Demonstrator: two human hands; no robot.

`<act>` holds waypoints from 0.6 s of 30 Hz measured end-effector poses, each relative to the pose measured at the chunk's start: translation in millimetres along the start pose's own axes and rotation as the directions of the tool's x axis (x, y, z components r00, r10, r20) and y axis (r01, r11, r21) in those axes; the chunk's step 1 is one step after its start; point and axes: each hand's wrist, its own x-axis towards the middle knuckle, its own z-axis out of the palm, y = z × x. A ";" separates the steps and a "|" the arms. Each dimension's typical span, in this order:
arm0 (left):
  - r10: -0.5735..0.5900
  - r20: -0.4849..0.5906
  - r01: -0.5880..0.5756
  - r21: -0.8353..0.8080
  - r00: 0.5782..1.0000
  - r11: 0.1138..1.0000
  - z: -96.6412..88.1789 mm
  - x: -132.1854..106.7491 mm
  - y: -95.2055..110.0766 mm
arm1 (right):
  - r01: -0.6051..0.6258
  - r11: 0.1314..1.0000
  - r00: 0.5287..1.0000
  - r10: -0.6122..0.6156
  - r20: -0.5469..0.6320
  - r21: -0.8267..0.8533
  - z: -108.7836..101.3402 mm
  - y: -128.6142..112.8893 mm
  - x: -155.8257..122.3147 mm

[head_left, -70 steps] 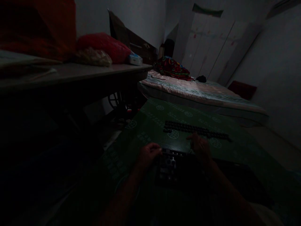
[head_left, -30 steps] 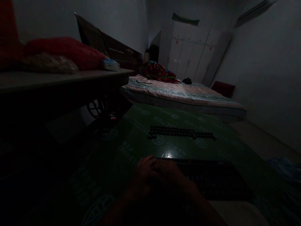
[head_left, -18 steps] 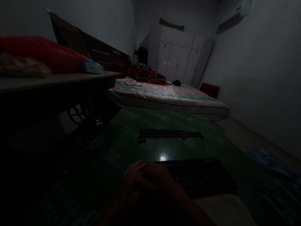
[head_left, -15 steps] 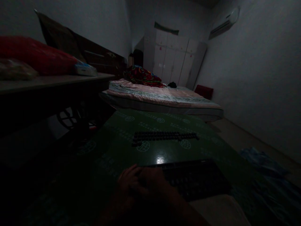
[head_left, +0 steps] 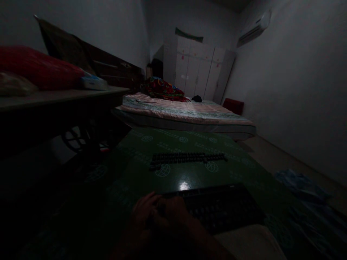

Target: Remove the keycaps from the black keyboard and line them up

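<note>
The room is very dark. My left hand [head_left: 142,213] and my right hand [head_left: 172,213] lie pressed close together at the left end of a black keyboard [head_left: 222,207], on a green mat [head_left: 130,169] printed with globe marks. Both hands look curled with fingers bunched; the dark hides anything between them. A row of small dark keycaps [head_left: 187,157] lies on the mat beyond the keyboard, well clear of both hands.
A table [head_left: 62,95] on the left carries a red bundle [head_left: 40,68] and a small pale box [head_left: 93,83]. A bed [head_left: 184,112] with bright cloth [head_left: 161,88] stands behind the mat. White wardrobes [head_left: 200,72] fill the far wall. Blue cloth [head_left: 300,184] lies right.
My hands were apart on the keyboard 2.3 s ago; now they are together at its left end. The view has swung right, so the table has slid left.
</note>
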 end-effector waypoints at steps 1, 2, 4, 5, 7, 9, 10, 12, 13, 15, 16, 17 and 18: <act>0.005 0.002 -0.005 -0.001 1.000 1.000 -0.1 -0.1 0.0 | -0.006 0.999 1.000 0.007 -0.009 0.032 1.2 1.2 -0.3; 0.012 0.001 -0.012 -0.001 1.000 1.000 -0.3 -0.3 -0.1 | -0.014 0.997 1.000 0.015 -0.016 0.069 2.5 2.6 -0.7; 0.026 0.005 -0.026 -0.007 1.000 1.000 -0.9 -0.5 -0.4 | -0.037 0.989 0.999 0.041 -0.026 0.146 4.9 5.2 -1.5; 0.028 0.006 -0.028 -0.010 1.000 1.000 -1.4 -0.5 -0.5 | -0.046 0.982 0.998 0.053 -0.032 0.184 5.7 6.1 -1.8; 0.023 0.021 -0.023 -0.007 1.000 1.000 -2.7 0.0 -0.5 | -0.057 0.962 0.997 0.071 -0.043 0.268 6.2 7.0 -2.5; 0.022 0.053 -0.022 0.001 0.998 1.000 -4.4 0.7 -0.1 | -0.061 0.936 0.995 0.084 -0.052 0.348 5.6 7.2 -3.1; 0.022 0.071 -0.022 0.003 0.997 1.000 -5.3 0.9 0.0 | -0.061 0.921 0.994 0.090 -0.057 0.385 5.0 7.2 -3.4; 0.020 0.101 -0.020 0.005 0.995 1.000 -6.8 0.9 -0.1 | -0.066 0.893 0.993 0.101 -0.057 0.445 4.1 7.4 -3.8; 0.018 0.112 -0.018 0.007 0.994 1.000 -7.2 0.7 -0.5 | -0.069 0.881 0.993 0.106 -0.054 0.469 4.0 7.7 -3.9; 0.041 0.121 -0.043 0.012 0.992 0.999 -7.3 -0.3 -2.2 | -0.067 0.858 0.993 0.109 -0.053 0.510 4.6 8.8 -3.6; 0.066 0.121 -0.069 0.017 0.990 0.997 -6.7 -1.1 -3.5 | -0.065 0.848 0.992 0.112 -0.057 0.526 5.3 9.5 -3.3; 0.096 0.120 -0.099 0.025 0.988 0.995 -5.9 -2.1 -4.9 | -0.064 0.838 0.992 0.115 -0.061 0.542 6.1 10.1 -2.8; 0.122 0.114 -0.126 0.035 0.986 0.991 -4.8 -3.2 -6.2 | -0.065 0.827 0.991 0.121 -0.063 0.559 7.0 10.6 -2.3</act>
